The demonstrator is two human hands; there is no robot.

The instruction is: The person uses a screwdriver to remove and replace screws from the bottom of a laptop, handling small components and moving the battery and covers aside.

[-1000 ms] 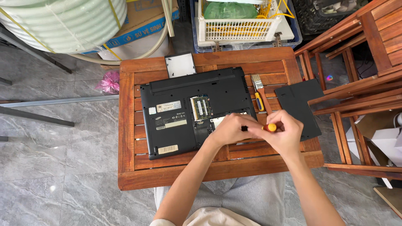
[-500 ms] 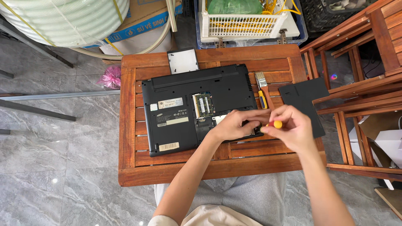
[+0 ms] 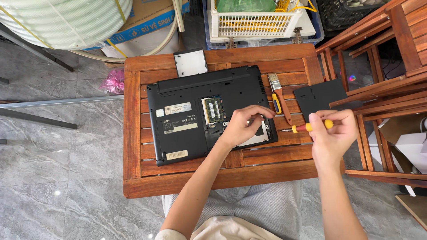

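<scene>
Laptop flipped bottom-up on the wooden table, memory slot open in the middle. Left hand sits on the drive bay at the laptop's right edge, fingers curled down onto it, holding nothing that I can see. Right hand is off to the right, fingers pinched around a small screwdriver with its tip pointing left toward the laptop. Brush and a black cover lie beside it.

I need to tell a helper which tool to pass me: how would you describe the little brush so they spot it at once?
Start at the wooden slatted table and the upturned black laptop. Just past the laptop's right edge lies the brush, beside a yellow-handled tool. It alone has a brown wooden handle, metal band and pale bristles.
</scene>
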